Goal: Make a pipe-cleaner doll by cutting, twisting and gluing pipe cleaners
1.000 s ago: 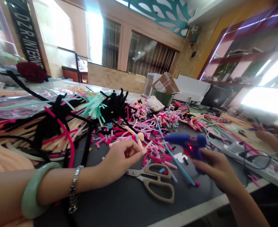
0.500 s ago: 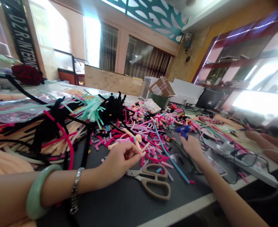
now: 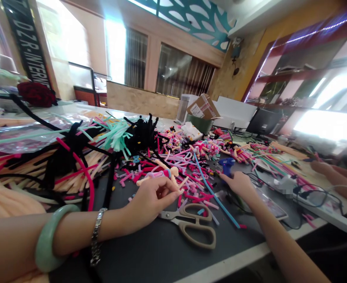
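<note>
My left hand (image 3: 152, 198) rests on the dark table (image 3: 149, 255) and pinches a small peach and pink pipe-cleaner figure (image 3: 161, 173) between thumb and fingertips. My right hand (image 3: 238, 184) is stretched forward, back to the camera. Its fingers are closed at the handle of a blue glue gun (image 3: 226, 164), which stands upright among cut pieces. Beige-handled scissors (image 3: 192, 227) lie shut between my two hands. A long blue pipe cleaner (image 3: 216, 198) lies slantwise just right of them.
Heaps of pink, black, peach and mint pipe cleaners (image 3: 73, 157) cover the table's left and middle. A power strip with cables (image 3: 314, 200) lies right, near another person's hands (image 3: 335, 175). A cardboard box (image 3: 204, 107) and a monitor (image 3: 263, 120) stand behind.
My right hand carried the glue gun from near the front edge forward and stood it among the cut pieces. My left hand kept its pinch on the figure.
</note>
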### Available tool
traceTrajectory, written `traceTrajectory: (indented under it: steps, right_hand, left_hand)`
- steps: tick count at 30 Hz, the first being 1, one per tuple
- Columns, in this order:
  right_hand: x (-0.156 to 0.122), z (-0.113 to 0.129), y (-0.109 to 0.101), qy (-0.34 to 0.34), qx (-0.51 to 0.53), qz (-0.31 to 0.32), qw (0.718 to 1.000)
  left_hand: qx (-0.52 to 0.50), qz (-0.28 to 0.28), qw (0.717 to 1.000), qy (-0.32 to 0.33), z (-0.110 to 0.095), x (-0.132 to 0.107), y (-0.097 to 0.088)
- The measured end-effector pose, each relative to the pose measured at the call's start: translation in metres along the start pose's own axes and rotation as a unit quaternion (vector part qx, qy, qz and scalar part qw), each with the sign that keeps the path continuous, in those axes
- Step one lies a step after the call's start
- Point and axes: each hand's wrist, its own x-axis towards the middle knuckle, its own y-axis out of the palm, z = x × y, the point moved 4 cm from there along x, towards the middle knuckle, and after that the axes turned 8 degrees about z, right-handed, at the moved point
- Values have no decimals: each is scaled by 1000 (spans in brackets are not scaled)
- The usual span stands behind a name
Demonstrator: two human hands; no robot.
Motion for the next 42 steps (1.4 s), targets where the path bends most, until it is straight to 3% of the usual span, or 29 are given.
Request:
traceTrajectory:
  steps: [6,11,14,19,30,36,42]
  right_hand:
    - [-34,-4,-22,-10,-7,-52,999]
    - [-85,30,-37,-118,48,-34,991]
    - [-116,63,-33,-257,207,-25,943]
    - [-139,93,-13,-355,354,-3,866]
    - [-143,93,-1,-366,437,1,822]
    - [-144,92,2,-361,448,14,818]
    - [-147,95,-2,-373,426,-13,824]
  left_hand:
    - [-32,22,999,-1,4,1,2]
    - [-76,45,996,-10,3,1,6]
    - [-92,61,994,-18,2,1,9]
    - [-105,77,991,-26,3,-1,12]
    - [-103,130,986,-31,2,-4,14]
    - [-93,142,985,-25,0,-6,15]
    - [-73,146,986,-16,-3,-4,15]
